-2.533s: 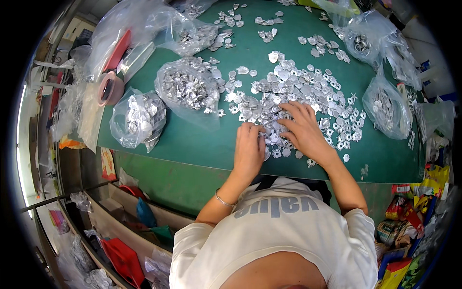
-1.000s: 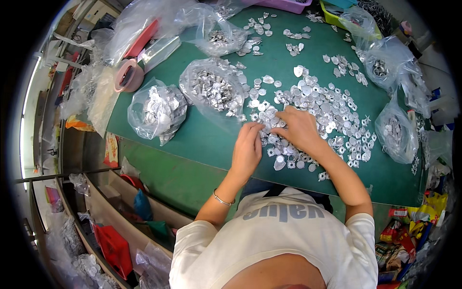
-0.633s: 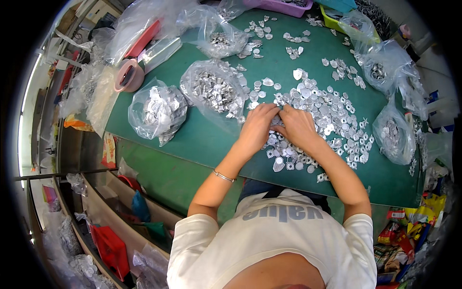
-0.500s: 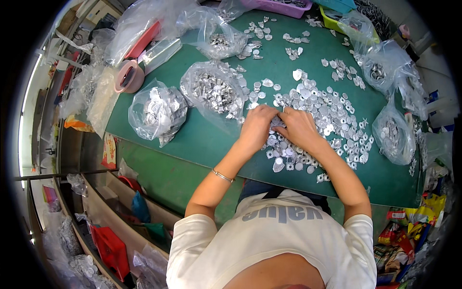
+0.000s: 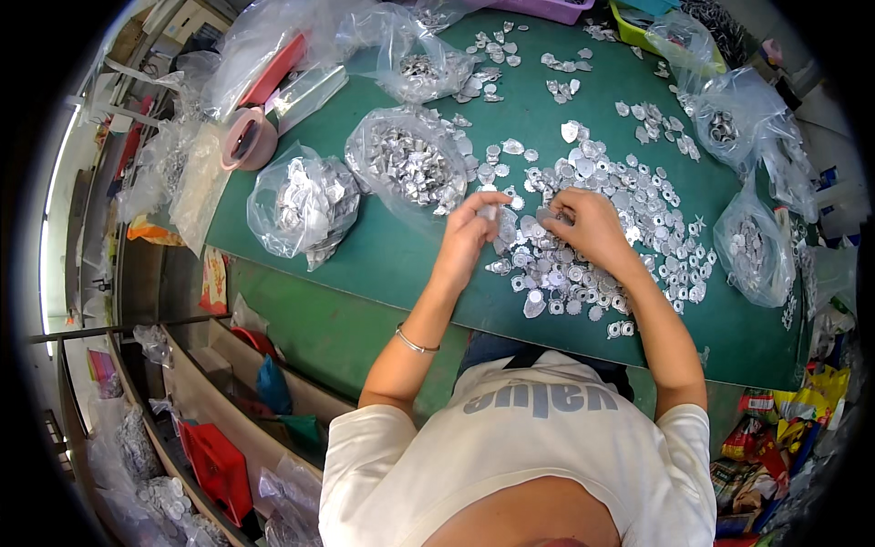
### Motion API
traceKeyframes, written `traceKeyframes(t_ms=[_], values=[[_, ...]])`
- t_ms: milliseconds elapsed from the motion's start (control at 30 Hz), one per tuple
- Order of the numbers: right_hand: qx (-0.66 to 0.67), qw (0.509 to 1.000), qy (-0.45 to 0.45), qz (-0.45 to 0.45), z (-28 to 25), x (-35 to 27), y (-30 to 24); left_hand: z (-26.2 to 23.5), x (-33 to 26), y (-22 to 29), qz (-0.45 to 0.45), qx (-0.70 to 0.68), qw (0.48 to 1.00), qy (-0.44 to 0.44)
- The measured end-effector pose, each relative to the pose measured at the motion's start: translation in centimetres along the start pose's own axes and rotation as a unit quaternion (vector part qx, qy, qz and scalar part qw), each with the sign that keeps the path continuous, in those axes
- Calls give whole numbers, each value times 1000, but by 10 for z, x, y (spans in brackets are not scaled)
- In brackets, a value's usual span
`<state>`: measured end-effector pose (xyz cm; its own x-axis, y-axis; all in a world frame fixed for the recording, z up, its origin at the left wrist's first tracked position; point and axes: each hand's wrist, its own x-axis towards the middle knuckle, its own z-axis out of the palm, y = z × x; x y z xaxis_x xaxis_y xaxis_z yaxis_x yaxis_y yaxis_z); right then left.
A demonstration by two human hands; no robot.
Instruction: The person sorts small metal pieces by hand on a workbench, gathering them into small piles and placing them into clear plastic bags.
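A wide pile of small flat silver metal pieces (image 5: 629,196), many of them round and some scalloped or ring-shaped, covers the middle of the green table. At the pile's left edge is my left hand (image 5: 472,232), its fingers bent and slightly blurred; a pale bit shows by the fingertips, too smeared to name. My right hand (image 5: 592,226) is over the pile, thumb and fingers pinching a small silver metal piece (image 5: 547,217). Left of my hands, an opened clear plastic bag (image 5: 415,164) is full of metal pieces, beside another filled bag (image 5: 305,205).
More filled bags (image 5: 421,75) (image 5: 752,246) stand at the far side and right. A pink tub (image 5: 249,139) is at the table's left edge. Purple (image 5: 556,9) and yellow-green (image 5: 629,27) baskets line the far edge. Compartments with a red container (image 5: 214,465) are lower left.
My hands, close together before, have moved apart: the left went left and slightly down, the right slightly right. A metal piece now shows in my right fingers.
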<state>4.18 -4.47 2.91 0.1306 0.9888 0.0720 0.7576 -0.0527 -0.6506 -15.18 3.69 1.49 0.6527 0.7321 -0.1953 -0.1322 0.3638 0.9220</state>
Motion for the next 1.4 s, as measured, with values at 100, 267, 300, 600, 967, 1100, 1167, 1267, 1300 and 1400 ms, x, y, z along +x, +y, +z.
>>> traceKeyframes(t_ms=[100, 267, 300, 600, 967, 1100, 1167, 1267, 1300, 1400], values=[[271, 962, 11, 36, -7, -3, 14, 7, -4, -9, 144, 397, 906, 29], [726, 677, -71, 95, -37, -20, 33, 16, -8, -2, 135, 617, 775, 25], [710, 693, -53, 111, -37, -22, 35, 16, -8, 1, 126, 636, 762, 11], [-8, 996, 76, -47, 22, -5, -9, 16, -8, 4, 131, 620, 772, 46], [32, 999, -30, -16, 13, 4, -8, 12, -11, 4, 146, 629, 758, 89], [617, 769, -147, 82, -18, -13, 26, 9, -9, -5, 217, 522, 810, 159], [779, 604, -135, 99, -21, -19, 31, 0, -3, -9, 94, 331, 929, 138], [819, 566, -56, 73, -28, -26, 25, 3, 0, -3, -36, -103, 991, 75], [805, 582, -22, 112, -28, -27, 26, 6, 1, -1, -67, -265, 961, 48], [809, 575, -35, 118, -19, -29, 52, 10, 4, 0, -97, -184, 977, 33]])
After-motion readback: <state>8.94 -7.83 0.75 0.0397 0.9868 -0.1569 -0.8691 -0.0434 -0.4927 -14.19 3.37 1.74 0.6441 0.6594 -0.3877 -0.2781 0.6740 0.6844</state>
